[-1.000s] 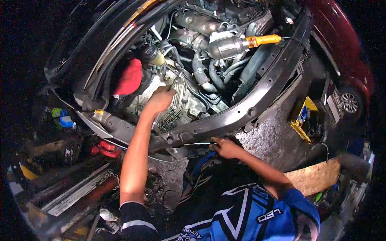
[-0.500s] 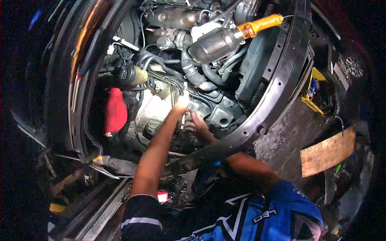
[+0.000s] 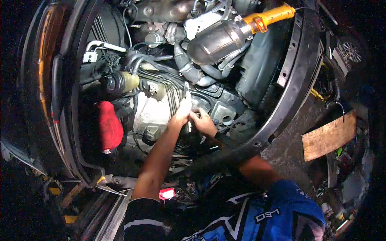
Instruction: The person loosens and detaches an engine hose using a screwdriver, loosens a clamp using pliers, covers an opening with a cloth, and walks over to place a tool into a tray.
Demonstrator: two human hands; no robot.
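Observation:
Both hands are together inside the engine bay, over the thin metal pipes (image 3: 173, 96). My left hand (image 3: 183, 110) is closed round a slim bright metal tool (image 3: 186, 87), whose upper end sticks out above the fingers and lower end below. Close against its right side, my right hand (image 3: 204, 122) has its fingers bent and pinched near the tool's lower part; what they hold is too small to make out. A caged work lamp (image 3: 219, 43) with a yellow handle lies above and to the right of the hands.
A red cloth (image 3: 109, 126) lies at the left of the bay, below a reservoir with a black cap (image 3: 114, 83). The dark front crossbar (image 3: 265, 130) curves under my right forearm. Beyond it are a wooden board (image 3: 329, 136) and a yellow-edged box (image 3: 319, 94) on the ground.
My right hand has come from the front crossbar, where it held a thin tool, into the bay beside my left hand. My left hand has shifted right and lower, and the view has moved closer.

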